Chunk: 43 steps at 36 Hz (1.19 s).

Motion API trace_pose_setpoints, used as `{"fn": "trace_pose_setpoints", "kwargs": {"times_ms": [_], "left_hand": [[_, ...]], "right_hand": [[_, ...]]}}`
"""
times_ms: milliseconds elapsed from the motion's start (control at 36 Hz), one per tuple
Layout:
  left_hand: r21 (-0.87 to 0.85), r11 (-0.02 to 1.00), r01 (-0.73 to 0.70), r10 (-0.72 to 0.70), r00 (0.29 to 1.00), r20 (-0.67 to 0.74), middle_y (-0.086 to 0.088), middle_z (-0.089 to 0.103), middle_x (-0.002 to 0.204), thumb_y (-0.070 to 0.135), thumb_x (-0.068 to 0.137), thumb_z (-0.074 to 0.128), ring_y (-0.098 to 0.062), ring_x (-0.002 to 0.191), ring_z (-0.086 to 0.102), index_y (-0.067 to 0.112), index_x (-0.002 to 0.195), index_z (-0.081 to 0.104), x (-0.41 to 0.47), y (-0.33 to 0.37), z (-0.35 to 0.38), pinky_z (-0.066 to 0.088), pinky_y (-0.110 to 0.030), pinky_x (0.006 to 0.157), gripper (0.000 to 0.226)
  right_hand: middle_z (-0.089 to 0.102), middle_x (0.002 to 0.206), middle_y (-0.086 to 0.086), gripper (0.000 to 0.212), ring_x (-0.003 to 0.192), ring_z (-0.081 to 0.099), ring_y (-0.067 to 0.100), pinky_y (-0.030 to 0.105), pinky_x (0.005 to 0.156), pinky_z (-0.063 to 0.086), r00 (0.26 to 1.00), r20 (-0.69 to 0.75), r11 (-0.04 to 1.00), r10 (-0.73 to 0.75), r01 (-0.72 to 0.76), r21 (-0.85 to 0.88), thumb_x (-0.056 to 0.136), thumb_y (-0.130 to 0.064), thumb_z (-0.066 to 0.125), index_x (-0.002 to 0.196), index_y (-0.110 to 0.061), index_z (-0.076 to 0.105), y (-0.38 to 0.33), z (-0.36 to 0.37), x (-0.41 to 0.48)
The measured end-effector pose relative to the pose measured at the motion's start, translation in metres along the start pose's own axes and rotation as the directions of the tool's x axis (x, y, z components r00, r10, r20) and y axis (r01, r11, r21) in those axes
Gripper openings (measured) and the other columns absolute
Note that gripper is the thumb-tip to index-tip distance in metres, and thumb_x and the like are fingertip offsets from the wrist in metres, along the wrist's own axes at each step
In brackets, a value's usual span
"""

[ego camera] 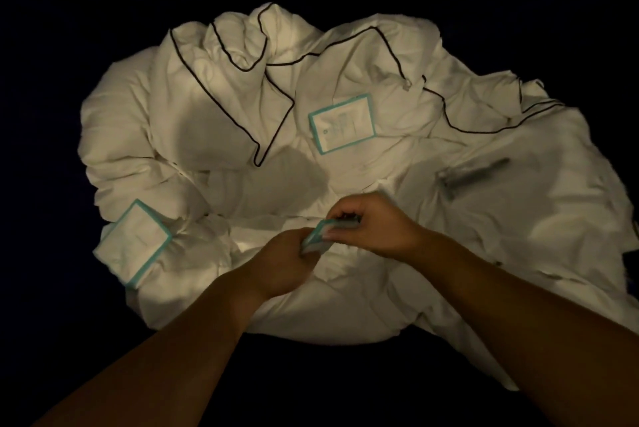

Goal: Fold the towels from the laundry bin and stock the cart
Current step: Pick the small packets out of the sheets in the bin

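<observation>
While our left hand (287,260) and right hand (366,229) both curl their fingers round a small blue-edged card (316,236), the white cloth (224,98) lies in a big crumpled heap just past them. We think the folding has not begun: nothing looks folded, and we see no bin or cart. A middle card (342,124), a left card (136,241) and a grey stick (472,174) at the right rest on the heap. Everything around it is too dark to see.

On crumpled white black-piped linen heap (214,115): teal-edged white card (342,124) mid, second card (136,241) on left edge, grey pen-like stick (472,174) right, third card (316,236) at front between left hand (280,264), right hand (373,229)
</observation>
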<state>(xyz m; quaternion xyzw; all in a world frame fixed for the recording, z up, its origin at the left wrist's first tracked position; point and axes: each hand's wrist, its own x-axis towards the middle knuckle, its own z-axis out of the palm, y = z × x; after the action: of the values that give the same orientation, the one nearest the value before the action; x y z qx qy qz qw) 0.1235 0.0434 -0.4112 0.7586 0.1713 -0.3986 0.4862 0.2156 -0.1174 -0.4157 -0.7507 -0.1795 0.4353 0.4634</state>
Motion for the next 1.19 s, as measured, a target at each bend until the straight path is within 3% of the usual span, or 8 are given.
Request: {"fn": "trace_pose_setpoints", "kwargs": {"times_ms": [111,222,333,444,556,750,917,1194], "left_hand": [[-0.045,0.996,0.078,-0.082,0.992,-0.099,0.006,0.056,0.111,0.014,0.096,0.051,-0.010,0.102,0.053,0.018,0.125,0.057,0.000,-0.012,-0.006,0.035,-0.013,0.077,0.030],[-0.260,0.954,0.147,-0.181,0.977,-0.112,0.001,0.060,0.111,0.012,0.096,0.051,-0.022,0.103,0.062,0.034,0.105,0.054,-0.001,-0.028,-0.006,0.048,-0.036,0.097,0.024],[-0.293,0.947,0.129,-0.179,0.972,-0.150,0.006,0.059,0.112,0.010,0.097,0.049,-0.013,0.106,0.057,0.019,0.125,0.054,-0.003,-0.036,-0.010,0.038,-0.020,0.092,0.030],[-0.398,0.910,0.120,-0.194,0.969,-0.152,0.017,0.063,0.102,0.005,0.097,0.047,0.001,0.097,0.059,0.018,0.125,0.056,-0.003,-0.039,-0.012,0.040,-0.004,0.081,0.032],[-0.486,0.867,0.110,-0.227,0.955,-0.189,0.010,0.067,0.102,0.005,0.096,0.047,-0.006,0.098,0.063,0.015,0.123,0.058,0.001,-0.040,-0.014,0.045,-0.020,0.091,0.030],[-0.829,0.555,0.063,-0.375,0.909,-0.182,-0.005,0.068,0.095,0.012,0.098,0.051,-0.018,0.090,0.066,0.014,0.113,0.059,0.002,-0.025,-0.019,0.057,-0.045,0.080,0.016],[-0.896,0.443,-0.005,-0.298,0.942,-0.153,-0.011,0.068,0.099,0.053,0.069,0.057,-0.025,0.092,0.066,0.019,0.103,0.062,-0.009,-0.008,-0.031,0.057,-0.046,0.077,0.048],[-0.860,0.479,-0.173,-0.087,0.966,-0.243,-0.004,0.073,0.107,0.014,0.070,0.072,-0.021,0.103,0.068,0.020,0.109,0.066,-0.026,-0.007,-0.041,0.054,-0.034,0.090,0.040]], "right_hand": [[0.066,0.081,-0.001,0.007,0.072,0.059,0.007,0.018,0.070,0.048,0.981,-0.164,0.995,0.100,-0.097,0.021,0.081,-0.008,0.074,0.087,-0.009,0.071,0.004,-0.019,0.033],[0.056,0.124,0.014,0.036,0.089,0.062,0.028,0.029,0.086,0.048,0.951,-0.309,0.916,-0.008,-0.117,-0.383,0.085,-0.011,0.069,0.119,-0.002,0.060,0.023,-0.040,0.074],[0.016,0.159,0.005,0.064,0.118,0.053,0.032,0.036,0.098,0.045,0.977,-0.212,0.779,0.006,-0.138,-0.612,0.090,-0.013,0.060,0.147,-0.009,0.032,0.022,-0.052,0.107],[0.014,0.158,0.009,0.074,0.106,0.057,0.040,0.045,0.084,0.051,0.983,-0.175,0.628,0.053,-0.169,-0.759,0.087,-0.009,0.061,0.151,-0.011,0.022,0.028,-0.051,0.123],[0.045,0.129,0.018,0.045,0.105,0.056,0.039,0.042,0.083,0.048,0.948,-0.312,0.554,0.057,-0.290,-0.781,0.089,-0.014,0.060,0.132,-0.008,0.049,0.027,-0.051,0.126],[0.055,0.063,0.010,0.017,0.054,0.051,0.010,0.023,0.057,0.040,0.904,-0.421,0.983,0.078,-0.141,-0.121,0.087,-0.007,0.066,0.080,0.008,0.062,-0.012,-0.037,0.090],[0.057,0.048,-0.013,0.022,0.041,0.049,-0.001,0.017,0.043,0.041,0.983,-0.085,0.984,0.162,-0.155,0.085,0.087,0.002,0.063,0.075,-0.016,0.060,-0.054,-0.008,0.057],[0.055,0.056,0.003,0.030,0.051,0.048,0.007,0.021,0.052,0.040,0.906,-0.235,0.927,0.351,-0.300,0.226,0.086,-0.020,0.069,0.067,0.003,0.064,-0.069,0.052,0.050]]}}
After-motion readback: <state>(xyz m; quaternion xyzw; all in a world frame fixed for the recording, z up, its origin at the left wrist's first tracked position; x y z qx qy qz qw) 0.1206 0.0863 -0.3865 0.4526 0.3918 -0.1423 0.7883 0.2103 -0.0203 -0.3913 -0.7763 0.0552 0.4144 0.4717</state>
